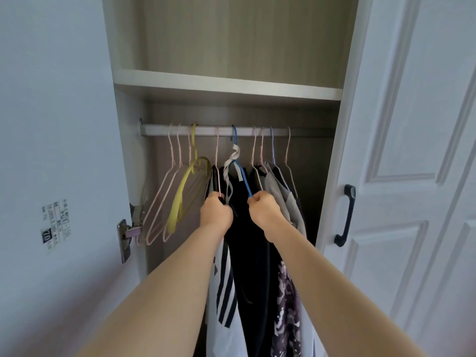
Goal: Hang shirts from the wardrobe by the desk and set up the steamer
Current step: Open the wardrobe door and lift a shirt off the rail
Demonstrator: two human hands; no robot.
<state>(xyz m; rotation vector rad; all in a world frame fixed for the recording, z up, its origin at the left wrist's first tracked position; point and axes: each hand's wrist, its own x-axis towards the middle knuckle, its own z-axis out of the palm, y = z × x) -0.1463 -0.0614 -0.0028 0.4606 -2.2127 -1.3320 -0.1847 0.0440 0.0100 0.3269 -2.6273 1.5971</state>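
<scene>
Two hands reach into the open wardrobe [128,104], both raised to the clothes on the rail [201,130]. The left hand [215,212] is curled into a fist on the lower end of a pink hanger [217,161] that carries a dark garment with white stripes [226,292]. The right hand [265,210] is also curled tight, gripping the sloping arm of a blue hanger [242,173], whose hook sits over the rail near its middle. A dark shirt [247,253] hangs from the blue hanger between the two forearms, and a twisted grey strap [231,161] winds around the hanger's neck.

Right of the hands, several more garments hang close together on pink and lilac hangers, among them a grey one [286,199] and a purple patterned one [287,305]. Left of the hands hang bare pink hangers [159,199] and one yellow hanger [180,199].

A shelf [231,85] crosses the wardrobe above the rail. The left door [51,124] bears a printed label [54,225] and a metal hinge [126,238]; the right door [412,150] has a dark handle [346,215].
</scene>
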